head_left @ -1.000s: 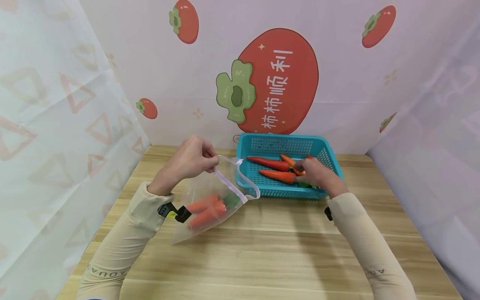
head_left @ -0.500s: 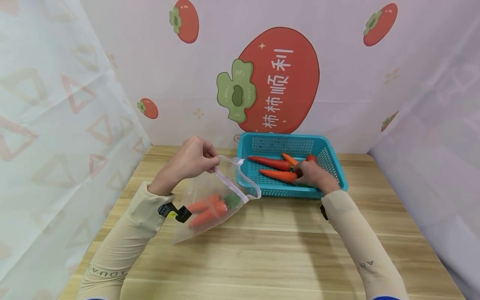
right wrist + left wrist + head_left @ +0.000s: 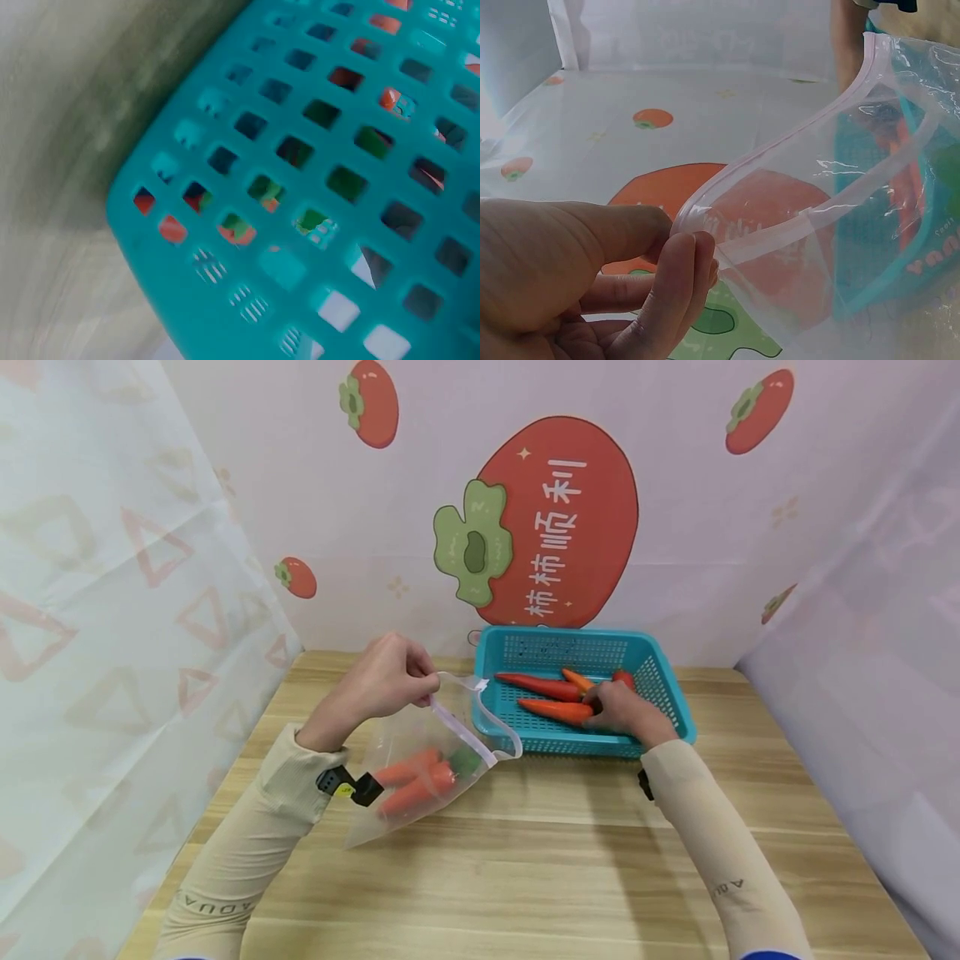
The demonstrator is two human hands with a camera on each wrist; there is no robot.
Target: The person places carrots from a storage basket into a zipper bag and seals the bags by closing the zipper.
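Note:
My left hand pinches the rim of a clear zip bag between thumb and fingers, its mouth parted towards the basket. Inside the bag lie orange-red carrots with a green top. The left wrist view shows the fingertips on the bag's rim. In the blue-green basket, my right hand has its thumb and fingers about the thick end of an orange carrot, whose top is hidden. Only the basket's perforated wall blocks the right wrist view; that hand is out of sight there.
Beside the gripped carrot lie a long red vegetable, a smaller orange one and a red piece. The basket stands at the back of the wooden table, near a printed backdrop. Pale sheets hang on both sides.
The right hand has shifted slightly left and down onto the carrot's thick end, uncovering the red piece behind it. My left hand and the bag have hardly moved.

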